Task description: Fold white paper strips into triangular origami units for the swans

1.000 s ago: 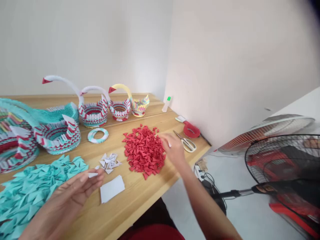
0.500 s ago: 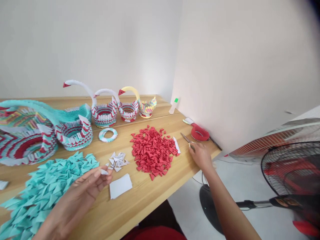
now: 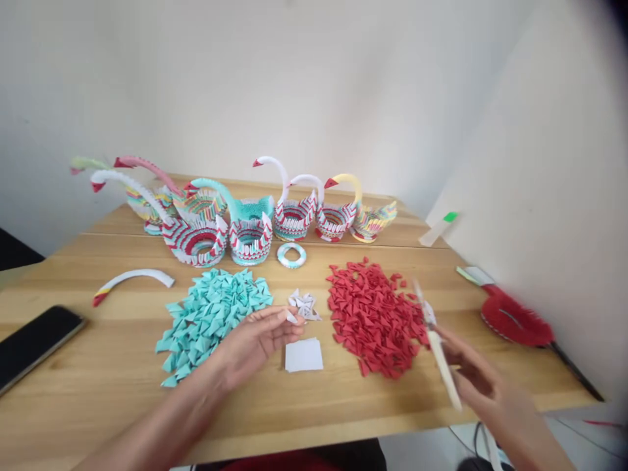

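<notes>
My left hand [image 3: 255,343] pinches a small white folded paper piece [image 3: 292,318] above the table, beside a little pile of white folded pieces [image 3: 305,305]. A stack of white paper sheets [image 3: 304,356] lies just in front of it. My right hand [image 3: 483,376] holds scissors [image 3: 444,366] by their pale handles, blades pointing away and blurred by motion. They are at the right edge of a heap of red folded pieces [image 3: 375,314]. Left of my left hand spreads a heap of turquoise folded pieces [image 3: 210,314].
Paper swans [image 3: 196,239] stand in a row at the back, with a white and turquoise ring [image 3: 292,255] before them. A curved white neck piece [image 3: 135,275] and a phone [image 3: 36,343] lie left. A red brush [image 3: 515,317] and a green-capped bottle [image 3: 439,229] are right.
The view has turned left. My right hand has lifted the scissors off the table and brought them beside the red heap. My left hand still pinches the white piece.
</notes>
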The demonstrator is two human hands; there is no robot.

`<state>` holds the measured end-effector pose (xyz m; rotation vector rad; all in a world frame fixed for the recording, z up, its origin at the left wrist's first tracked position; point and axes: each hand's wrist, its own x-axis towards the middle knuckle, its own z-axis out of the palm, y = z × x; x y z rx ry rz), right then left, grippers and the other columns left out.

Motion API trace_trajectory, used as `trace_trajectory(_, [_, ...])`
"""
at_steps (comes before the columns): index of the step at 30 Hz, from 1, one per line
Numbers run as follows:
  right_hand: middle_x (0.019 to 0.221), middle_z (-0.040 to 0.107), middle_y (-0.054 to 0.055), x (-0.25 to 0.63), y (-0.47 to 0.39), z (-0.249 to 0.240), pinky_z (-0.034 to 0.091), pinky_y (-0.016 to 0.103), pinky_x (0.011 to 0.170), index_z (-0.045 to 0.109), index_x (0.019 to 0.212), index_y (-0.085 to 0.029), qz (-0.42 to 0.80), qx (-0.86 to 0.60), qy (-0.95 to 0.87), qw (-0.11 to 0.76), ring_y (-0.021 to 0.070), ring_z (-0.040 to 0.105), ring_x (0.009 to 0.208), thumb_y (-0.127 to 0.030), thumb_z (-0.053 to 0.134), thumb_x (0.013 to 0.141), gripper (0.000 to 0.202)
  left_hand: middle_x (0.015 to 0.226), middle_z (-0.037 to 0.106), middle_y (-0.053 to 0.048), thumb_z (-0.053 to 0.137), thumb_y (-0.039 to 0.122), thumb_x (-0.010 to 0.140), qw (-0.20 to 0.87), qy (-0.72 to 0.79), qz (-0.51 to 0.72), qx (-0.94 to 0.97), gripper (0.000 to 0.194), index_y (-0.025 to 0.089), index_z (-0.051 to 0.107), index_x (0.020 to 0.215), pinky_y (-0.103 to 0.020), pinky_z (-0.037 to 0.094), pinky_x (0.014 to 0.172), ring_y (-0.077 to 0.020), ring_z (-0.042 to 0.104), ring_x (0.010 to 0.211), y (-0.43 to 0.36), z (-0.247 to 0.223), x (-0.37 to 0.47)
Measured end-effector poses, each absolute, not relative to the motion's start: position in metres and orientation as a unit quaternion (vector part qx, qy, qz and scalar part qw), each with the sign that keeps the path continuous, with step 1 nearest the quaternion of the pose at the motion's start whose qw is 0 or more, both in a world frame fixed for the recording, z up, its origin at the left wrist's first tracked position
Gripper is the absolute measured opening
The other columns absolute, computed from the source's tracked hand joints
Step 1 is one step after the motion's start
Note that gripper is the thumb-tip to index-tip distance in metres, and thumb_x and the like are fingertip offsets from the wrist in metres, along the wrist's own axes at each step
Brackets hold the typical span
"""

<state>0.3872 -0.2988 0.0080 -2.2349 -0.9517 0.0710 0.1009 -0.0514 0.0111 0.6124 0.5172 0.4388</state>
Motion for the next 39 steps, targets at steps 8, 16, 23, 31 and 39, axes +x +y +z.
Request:
trace_trajectory(8, [0.094,0.076,0.005,0.282,-0.247,0.027,0.058,0.026,0.062,0.072,0.116,-0.03,0.211,-0.701,-0.577,0.362,0.0188,0.068,0.067,-0.03,0.066,0.081,0.036,0.087,0.078,-0.009,0.083,0.028,0.073,0.904,0.242,0.205,0.285,0.025,0.011,0.075,0.09,-0.027,0.055,0.083,-0.0172,0.073,0.08,-0.05,0.009,0.1])
trace_trajectory(16, [0.089,0.073,0.005,0.272,-0.236,0.038,0.055,0.024,0.066,0.073,0.115,-0.025,0.258,-0.694,-0.587,0.329,0.016,0.064,0.069,-0.034,0.064,0.086,0.032,0.087,0.078,-0.01,0.083,0.028,0.073,0.911,0.225,0.201,0.281,0.026,0.011,0.076,0.09,-0.03,0.055,0.084,-0.0182,0.072,0.08,-0.053,0.015,0.098])
trace_trajectory(23, [0.089,0.072,0.003,0.274,-0.239,0.034,0.055,0.024,0.067,0.071,0.118,-0.026,0.241,-0.7,-0.595,0.313,0.0155,0.064,0.07,-0.031,0.061,0.089,0.031,0.082,0.078,-0.009,0.088,0.032,0.064,0.907,0.241,0.196,0.285,0.034,0.012,0.077,0.088,-0.028,0.056,0.081,-0.0174,0.072,0.076,-0.053,0.017,0.097])
trace_trajectory(31, [0.088,0.07,0.007,0.262,-0.233,0.031,0.054,0.026,0.07,0.067,0.124,-0.022,0.11,-0.694,-0.637,0.318,0.0181,0.067,0.076,-0.021,0.058,0.087,0.039,0.089,0.078,-0.008,0.085,0.034,0.069,0.859,0.251,0.231,0.382,0.028,0.013,0.077,0.085,-0.033,0.054,0.086,-0.0198,0.07,0.084,-0.053,0.012,0.1])
trace_trajectory(39, [0.09,0.071,0.006,0.269,-0.233,0.032,0.054,0.026,0.065,0.072,0.115,-0.022,0.347,-0.698,-0.515,0.356,0.0184,0.064,0.073,-0.034,0.06,0.085,0.034,0.088,0.077,-0.008,0.084,0.031,0.071,0.891,0.238,0.226,0.315,0.026,0.013,0.076,0.087,-0.032,0.054,0.086,-0.0177,0.071,0.079,-0.05,0.012,0.099])
